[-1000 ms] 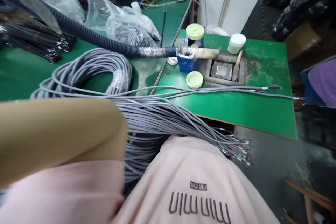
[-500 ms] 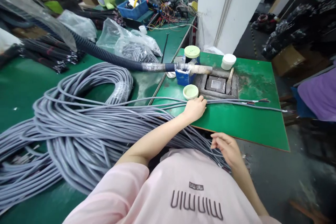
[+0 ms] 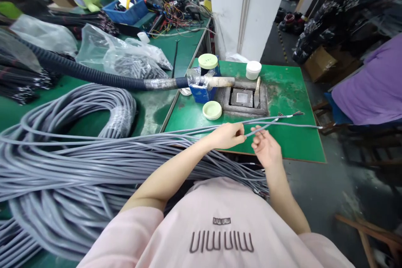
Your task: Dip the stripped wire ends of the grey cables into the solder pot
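Note:
My left hand (image 3: 231, 135) is closed on a grey cable (image 3: 266, 125) above the near edge of the green board, lifting it away from the others. My right hand (image 3: 266, 146) is at the same cable just to the right, its curled fingertips touching it. The lifted cable slants up to the right and crosses another grey cable (image 3: 297, 125) lying on the board. Stripped wire ends (image 3: 295, 114) show at the far right of the cables. To the left spreads a big heap of grey cables (image 3: 103, 163), partly coiled.
Beyond my hands, a solder pot (image 3: 242, 98) sits in the green board (image 3: 292, 92), a hose nozzle (image 3: 220, 82) beside it. Around it stand a pale green dish (image 3: 212, 110), a white tub (image 3: 253, 70) and a blue box (image 3: 201, 93). A person in purple (image 3: 370, 83) is at right.
My left hand has drawn one cable toward me, off the board. My right hand has risen from the board's near edge to that cable. The view has shifted to the right.

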A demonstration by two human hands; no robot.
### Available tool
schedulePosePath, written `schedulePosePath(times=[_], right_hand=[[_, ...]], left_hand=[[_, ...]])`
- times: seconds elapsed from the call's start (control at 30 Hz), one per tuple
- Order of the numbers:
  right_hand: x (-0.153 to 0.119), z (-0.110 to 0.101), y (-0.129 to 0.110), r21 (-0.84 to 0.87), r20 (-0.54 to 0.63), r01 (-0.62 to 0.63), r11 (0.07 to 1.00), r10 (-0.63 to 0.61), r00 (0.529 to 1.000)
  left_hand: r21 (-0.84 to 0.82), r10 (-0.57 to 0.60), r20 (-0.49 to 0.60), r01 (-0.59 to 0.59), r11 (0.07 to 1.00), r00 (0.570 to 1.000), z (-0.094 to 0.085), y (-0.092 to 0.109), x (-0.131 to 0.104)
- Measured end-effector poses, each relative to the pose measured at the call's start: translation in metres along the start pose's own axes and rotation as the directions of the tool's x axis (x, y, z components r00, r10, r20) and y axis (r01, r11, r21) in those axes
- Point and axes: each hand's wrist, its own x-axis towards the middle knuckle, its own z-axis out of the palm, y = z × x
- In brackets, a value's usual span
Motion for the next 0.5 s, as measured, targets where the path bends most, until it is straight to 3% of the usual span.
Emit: schedulePosePath(times=[0.07, 0.13, 0.2, 0.23, 0.3, 0.37, 0.43, 0.5], right_hand=[[0.004, -0.011, -0.022, 0.016, -0.121, 0.166, 0.986, -0.163, 0.979], [-0.001, -0.019, -0.041, -0.002, -0.231, 0.366, 0.931, -0.357, 0.905], [-0.013, -0.023, -0.052, -0.111, -0.237, 0.497, 0.861, -0.509, 0.828], [-0.022, -0.022, -0.054, -0.195, -0.19, 0.502, 0.843, -0.535, 0.823], [-0.042, -0.018, -0.052, -0.401, -0.061, 0.404, 0.822, -0.464, 0.884], [-0.06, -0.009, -0.042, -0.6, 0.049, 0.248, 0.76, -0.274, 0.96], [-0.073, 0.001, -0.027, -0.736, 0.127, 0.161, 0.658, -0.1, 0.987], [-0.079, 0.013, -0.014, -0.803, 0.194, 0.151, 0.577, 0.012, 0.981]], left_hand=[[-0.132, 0.009, -0.009, -0.01, 0.991, 1.0, 0.0, 0.0, -0.002], [-0.207, -0.007, -0.032, 0.0, 0.978, 0.999, 0.004, -0.003, -0.001], [-0.249, -0.004, -0.019, -0.001, 0.969, 1.0, 0.009, -0.005, -0.002], [-0.278, 0.01, 0.002, -0.009, 0.96, 1.0, 0.012, -0.006, -0.003], [-0.389, 0.024, 0.046, -0.004, 0.921, 0.999, 0.019, -0.005, -0.008], [-0.574, 0.009, 0.068, 0.032, 0.818, 0.998, 0.025, -0.002, -0.014], [-0.77, -0.005, 0.064, 0.052, 0.636, 0.998, 0.03, 0.002, -0.022], [-0.896, -0.001, 0.052, 0.047, 0.441, 0.999, 0.035, 0.006, -0.03]])
